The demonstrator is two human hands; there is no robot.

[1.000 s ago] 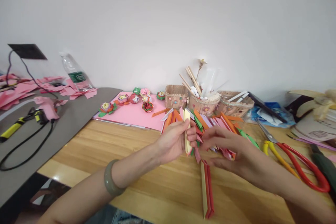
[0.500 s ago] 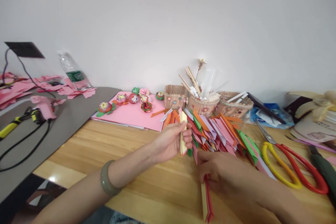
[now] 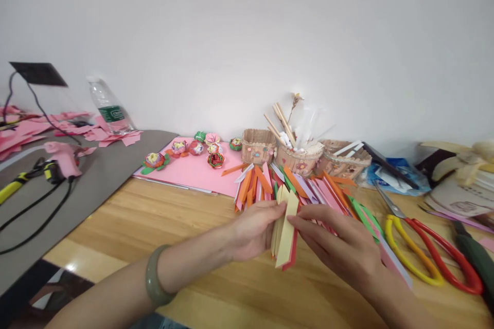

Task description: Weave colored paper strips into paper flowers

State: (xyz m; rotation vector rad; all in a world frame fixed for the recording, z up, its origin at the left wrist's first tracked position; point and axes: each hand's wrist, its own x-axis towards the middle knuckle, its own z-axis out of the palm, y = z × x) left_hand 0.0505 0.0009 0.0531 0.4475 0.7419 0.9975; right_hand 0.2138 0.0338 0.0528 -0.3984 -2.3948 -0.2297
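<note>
My left hand (image 3: 257,229) is closed around a stack of folded cream paper strips (image 3: 278,231), thumb on top. My right hand (image 3: 343,244) pinches a folded cream-and-red paper strip (image 3: 288,236) and holds it against the right side of that stack. Both pieces are held above the wooden table, tilted. Just behind the hands lies a spread pile of folded coloured paper strips (image 3: 254,185) in orange, purple, pink and green; my hands hide part of it.
Scissors (image 3: 417,234) with yellow and red handles lie at the right. Small woven baskets (image 3: 258,146) line the wall. Paper flowers (image 3: 215,160) sit on pink sheets (image 3: 193,177). Left, a pink glue gun (image 3: 64,158) with a cord rests on a grey mat (image 3: 96,190) near a bottle (image 3: 110,108).
My right hand has moved up and left from the table's near side, bringing its cream-and-red strip to the stack in my left hand. My left hand has come slightly down and nearer.
</note>
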